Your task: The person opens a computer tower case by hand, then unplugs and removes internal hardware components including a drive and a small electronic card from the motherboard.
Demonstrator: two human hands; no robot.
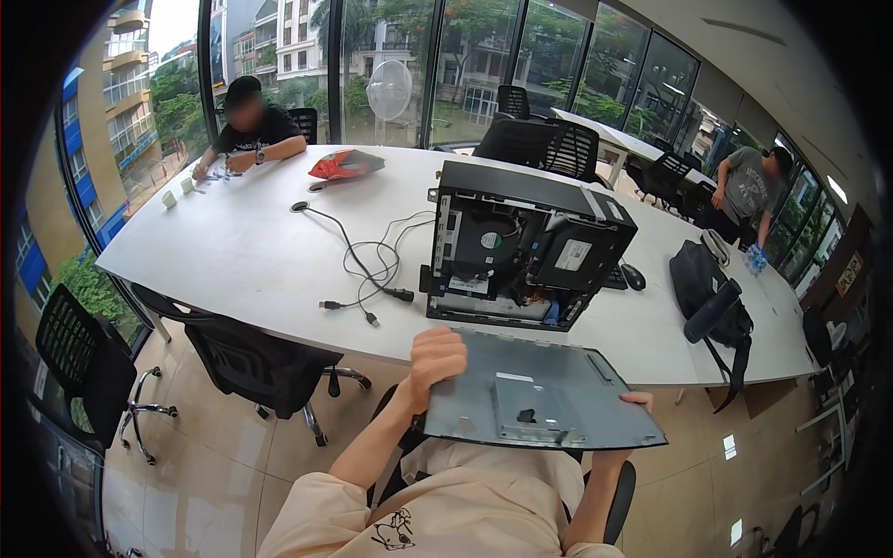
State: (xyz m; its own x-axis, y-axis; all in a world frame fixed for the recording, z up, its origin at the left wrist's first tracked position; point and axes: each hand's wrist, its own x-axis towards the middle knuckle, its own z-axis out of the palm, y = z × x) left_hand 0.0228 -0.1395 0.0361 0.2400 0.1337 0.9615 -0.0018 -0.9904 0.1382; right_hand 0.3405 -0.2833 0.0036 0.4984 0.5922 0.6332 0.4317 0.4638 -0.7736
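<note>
Both hands hold the grey computer side panel (539,395).
Left hand (435,361) grips its 9 o'clock edge, right hand (638,401) its 3 o'clock edge; open computer case (521,244) at 12 o'clock on the surface (242,251).

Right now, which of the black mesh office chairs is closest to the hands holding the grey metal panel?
The black mesh office chair tucked under the white table's near edge, just left of the left hand. The others stand by the far left window or beyond the table.

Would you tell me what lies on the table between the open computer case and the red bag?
In the head view, only loose black cables lie between the computer case and the red bag.
</note>
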